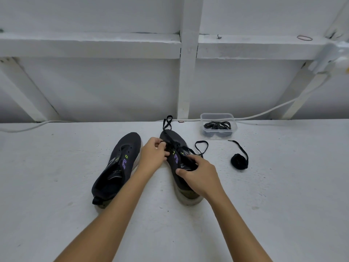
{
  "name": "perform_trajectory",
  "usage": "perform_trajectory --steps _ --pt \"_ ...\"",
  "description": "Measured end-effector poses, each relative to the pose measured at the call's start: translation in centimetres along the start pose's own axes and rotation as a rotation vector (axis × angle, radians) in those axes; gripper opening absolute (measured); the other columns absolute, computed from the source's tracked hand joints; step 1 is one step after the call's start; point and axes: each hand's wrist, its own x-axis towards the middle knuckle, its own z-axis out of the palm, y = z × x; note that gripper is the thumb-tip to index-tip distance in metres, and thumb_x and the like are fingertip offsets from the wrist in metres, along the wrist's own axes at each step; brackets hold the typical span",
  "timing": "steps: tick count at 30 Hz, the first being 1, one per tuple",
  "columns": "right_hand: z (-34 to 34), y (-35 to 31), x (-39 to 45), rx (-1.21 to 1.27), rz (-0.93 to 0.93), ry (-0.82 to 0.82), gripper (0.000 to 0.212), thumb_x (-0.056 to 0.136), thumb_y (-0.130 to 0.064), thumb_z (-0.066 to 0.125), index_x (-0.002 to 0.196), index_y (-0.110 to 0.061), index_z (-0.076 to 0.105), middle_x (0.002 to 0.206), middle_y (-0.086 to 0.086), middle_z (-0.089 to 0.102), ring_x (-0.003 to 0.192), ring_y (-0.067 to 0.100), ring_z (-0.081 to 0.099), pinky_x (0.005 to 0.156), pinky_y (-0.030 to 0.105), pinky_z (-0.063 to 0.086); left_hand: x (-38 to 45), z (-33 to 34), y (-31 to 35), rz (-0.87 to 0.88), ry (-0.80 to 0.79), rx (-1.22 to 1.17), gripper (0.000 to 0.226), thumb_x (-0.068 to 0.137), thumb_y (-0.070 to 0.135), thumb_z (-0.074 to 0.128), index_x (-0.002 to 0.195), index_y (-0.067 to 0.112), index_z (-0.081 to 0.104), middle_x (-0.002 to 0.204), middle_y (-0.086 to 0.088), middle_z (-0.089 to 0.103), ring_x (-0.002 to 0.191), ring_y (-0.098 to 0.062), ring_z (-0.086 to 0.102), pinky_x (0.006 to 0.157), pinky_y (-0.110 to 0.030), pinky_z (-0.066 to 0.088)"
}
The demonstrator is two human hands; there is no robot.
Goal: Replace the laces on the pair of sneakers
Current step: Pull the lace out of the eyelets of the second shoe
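Note:
Two dark sneakers with purple and green marks lie on a white surface. The left sneaker [117,169] has bare eyelets and no lace. The right sneaker [176,148] carries a black lace [201,148] whose loose ends loop off past its toe and to its right. My left hand [153,157] pinches that lace at the eyelets near the toe. My right hand [198,174] grips the right sneaker at its tongue and collar. A rolled-up black lace [238,161] lies to the right of the shoes.
A clear plastic container [234,127] with more black laces in it stands at the back by the wall. A white cable [264,112] runs along the wall's foot. White beams rise behind the surface.

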Motion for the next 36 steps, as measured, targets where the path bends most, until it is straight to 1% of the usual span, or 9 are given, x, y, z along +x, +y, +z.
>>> perform_trajectory --steps 3,6,9,13,18,23,29,34,36 --pt "0.1 0.1 0.1 0.000 0.005 0.000 0.055 0.075 -0.041 0.078 0.128 -0.035 0.064 0.119 -0.015 0.068 0.109 0.009 0.063 0.098 0.034 0.053 -1.0 0.5 -1.1 -0.001 -0.050 0.031 0.018 0.093 0.031 0.068 0.104 0.018 0.065 0.098 0.003 0.070 0.085 -0.008 0.068 0.081 -0.025 0.056" --pt "0.2 0.2 0.1 -0.003 0.005 0.000 0.055 0.075 -0.043 0.077 0.128 -0.035 0.064 0.118 -0.015 0.068 0.109 0.009 0.063 0.099 0.034 0.053 -1.3 0.7 -1.2 0.095 -0.093 0.157 0.009 0.090 0.028 0.073 0.091 0.019 0.071 0.091 0.007 0.070 0.081 -0.004 0.063 0.065 -0.006 0.043" --pt "0.2 0.2 0.2 0.001 0.010 0.003 0.053 0.074 -0.043 0.077 0.126 -0.036 0.065 0.117 -0.015 0.068 0.109 0.009 0.063 0.098 0.035 0.053 -0.5 0.4 -0.4 0.090 -0.044 0.191 0.010 0.094 0.028 0.068 0.091 0.018 0.069 0.082 0.006 0.069 0.072 -0.007 0.060 0.061 -0.016 0.043" --pt "0.2 0.1 0.2 -0.015 0.006 -0.005 0.050 0.078 -0.041 0.077 0.126 -0.034 0.065 0.116 -0.013 0.068 0.107 0.011 0.063 0.097 0.034 0.053 0.8 -1.3 0.9 0.004 0.232 -0.071 0.007 0.101 0.022 0.057 0.099 0.017 0.062 0.088 0.001 0.067 0.075 -0.010 0.066 0.076 -0.040 0.061" --pt "0.3 0.0 0.2 -0.033 -0.001 0.000 0.045 0.078 -0.041 0.076 0.121 -0.034 0.066 0.113 -0.014 0.068 0.105 0.010 0.063 0.096 0.033 0.053 -0.5 -0.3 -0.5 -0.102 -0.047 -0.022 0.026 0.093 0.044 0.065 0.097 0.019 0.067 0.098 0.002 0.070 0.088 -0.017 0.070 0.081 -0.041 0.062" --pt "0.2 0.1 0.2 -0.038 -0.005 0.002 0.043 0.078 -0.043 0.075 0.119 -0.034 0.066 0.111 -0.015 0.069 0.104 0.010 0.063 0.096 0.034 0.053 -1.4 1.0 -0.7 0.102 -0.049 0.179 0.017 0.090 0.029 0.072 0.081 0.015 0.070 0.079 0.002 0.070 0.072 -0.011 0.061 0.063 -0.021 0.043" --pt "0.2 0.0 -0.1 -0.003 0.005 0.010 0.044 0.080 -0.041 0.076 0.121 -0.031 0.066 0.112 -0.013 0.068 0.103 0.012 0.064 0.096 0.036 0.054 0.8 -1.2 1.1 -0.060 0.446 -0.206 0.017 0.099 0.033 0.057 0.098 0.016 0.060 0.090 0.000 0.068 0.084 -0.016 0.066 0.085 -0.043 0.058" --pt "0.4 -0.1 -0.2 -0.039 -0.016 0.029 0.049 0.081 -0.043 0.074 0.127 -0.032 0.064 0.120 -0.011 0.067 0.110 0.013 0.061 0.099 0.034 0.050 -0.5 -0.7 -0.6 -0.075 -0.071 -0.001 0.030 0.094 0.050 0.062 0.105 0.023 0.070 0.101 0.005 0.070 0.087 -0.011 0.069 0.079 -0.032 0.060" --pt "0.5 -0.1 -0.2 -0.061 -0.023 0.037 0.048 0.081 -0.045 0.073 0.127 -0.034 0.064 0.120 -0.011 0.066 0.109 0.012 0.061 0.097 0.032 0.049 -1.1 0.3 -1.5 -0.002 -0.136 0.058 0.024 0.090 0.040 0.071 0.105 0.021 0.073 0.100 0.004 0.072 0.080 -0.006 0.065 0.069 -0.019 0.053"
